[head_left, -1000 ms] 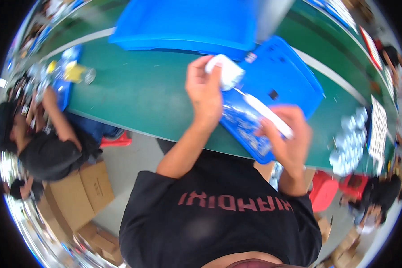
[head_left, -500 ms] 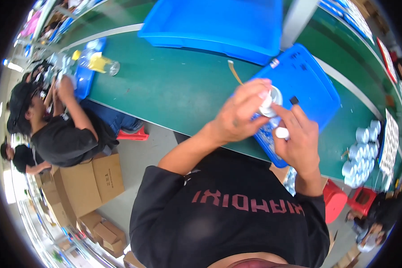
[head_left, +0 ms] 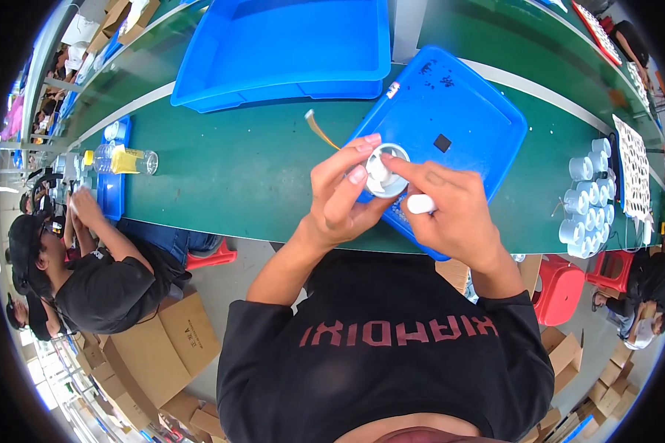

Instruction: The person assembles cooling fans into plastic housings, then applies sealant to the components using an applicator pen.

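Over the near-left side of a shallow blue tray (head_left: 488, 118), my left hand (head_left: 340, 193) grips a small white round housing (head_left: 397, 190). Its open mouth faces up and shows white pieces inside. The index finger of my right hand (head_left: 454, 210) reaches into that mouth. Its other fingers are curled round a white rounded cylinder (head_left: 421, 204), perhaps a tool handle; the rest of it is hidden. A thin yellowish strip with a pale end (head_left: 319, 131) sticks out beyond my left fingers. A black square piece (head_left: 442, 142) lies in the tray.
A large blue bin (head_left: 281, 85) stands at the back of the green table (head_left: 222, 177). Several pale round housings (head_left: 584, 196) cluster at right beside a white sheet of dark shapes (head_left: 634, 170). A clear bottle (head_left: 144, 162) lies far left, near a co-worker (head_left: 103, 284). Red stools (head_left: 558, 292) are below.
The view has shifted, so the table things appear displaced. My left hand still holds the housing; my right index finger now reaches farther into its mouth. The co-worker's hands have moved.
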`<state>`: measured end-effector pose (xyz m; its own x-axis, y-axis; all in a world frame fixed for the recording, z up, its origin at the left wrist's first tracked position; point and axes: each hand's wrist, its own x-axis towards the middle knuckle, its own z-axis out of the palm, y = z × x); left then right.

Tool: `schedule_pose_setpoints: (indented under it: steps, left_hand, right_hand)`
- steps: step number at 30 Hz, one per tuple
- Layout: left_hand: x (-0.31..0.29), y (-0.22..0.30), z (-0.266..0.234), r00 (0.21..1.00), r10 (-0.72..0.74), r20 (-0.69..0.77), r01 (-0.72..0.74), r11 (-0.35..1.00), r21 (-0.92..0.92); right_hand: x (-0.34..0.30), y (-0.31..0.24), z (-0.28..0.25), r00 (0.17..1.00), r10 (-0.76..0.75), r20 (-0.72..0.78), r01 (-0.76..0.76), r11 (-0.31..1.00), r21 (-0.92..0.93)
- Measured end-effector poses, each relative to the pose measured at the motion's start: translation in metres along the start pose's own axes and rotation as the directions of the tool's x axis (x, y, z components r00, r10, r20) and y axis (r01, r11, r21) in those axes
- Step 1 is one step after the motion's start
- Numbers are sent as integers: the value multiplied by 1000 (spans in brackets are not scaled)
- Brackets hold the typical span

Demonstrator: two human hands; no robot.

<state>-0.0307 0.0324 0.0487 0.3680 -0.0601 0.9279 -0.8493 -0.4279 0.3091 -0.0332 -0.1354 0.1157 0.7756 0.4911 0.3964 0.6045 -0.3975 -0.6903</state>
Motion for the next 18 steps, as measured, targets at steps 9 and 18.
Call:
schedule_pose_setpoints:
  steps: [9, 18]
  left_hand:
    - [-3, -5, -3, 998, 6, 59, -5, 1000, -21]
    - [-4, -11, -14, 998, 20, 66, -20, 1000, 1]
  right_hand:
    - [2, 10, -9, 994, 3, 112, -19, 989, 148]
    - [11, 6, -2, 997, 31, 76, -40, 993, 114]
